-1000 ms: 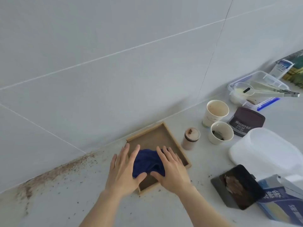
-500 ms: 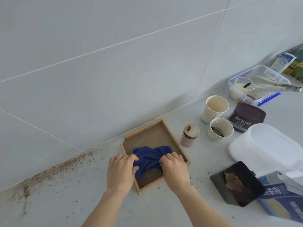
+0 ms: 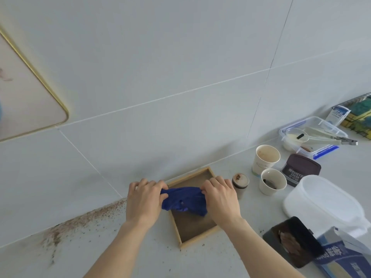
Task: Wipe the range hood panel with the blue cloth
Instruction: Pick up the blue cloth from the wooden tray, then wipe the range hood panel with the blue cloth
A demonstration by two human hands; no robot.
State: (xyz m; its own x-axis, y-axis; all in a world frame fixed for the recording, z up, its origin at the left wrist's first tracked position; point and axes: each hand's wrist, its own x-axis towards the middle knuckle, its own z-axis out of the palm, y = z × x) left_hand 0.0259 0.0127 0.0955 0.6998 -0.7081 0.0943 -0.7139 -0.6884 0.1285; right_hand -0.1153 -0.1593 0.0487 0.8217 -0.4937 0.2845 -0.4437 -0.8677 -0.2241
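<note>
The blue cloth (image 3: 183,201) hangs stretched between my two hands, lifted just above the wooden tray (image 3: 197,235) on the counter. My left hand (image 3: 145,199) grips its left end and my right hand (image 3: 220,197) grips its right end, fingers curled shut on the fabric. A pale panel with a thin gold rim (image 3: 30,101), the range hood panel as far as I can tell, shows at the upper left edge of the view, with faint smudges on it.
Brown crumbs (image 3: 80,221) line the wall seam on the left. To the right stand a small jar (image 3: 240,184), two paper cups (image 3: 265,159), a cocoa tin (image 3: 301,170), a clear box with tongs (image 3: 313,135), a white tub (image 3: 325,203), a dark dish (image 3: 295,245) and a blue carton (image 3: 345,257).
Both hands closed on the blue cloth and raised it off the tray, pulling it taut. The view tilted up, bringing the gold-rimmed panel into sight at the upper left.
</note>
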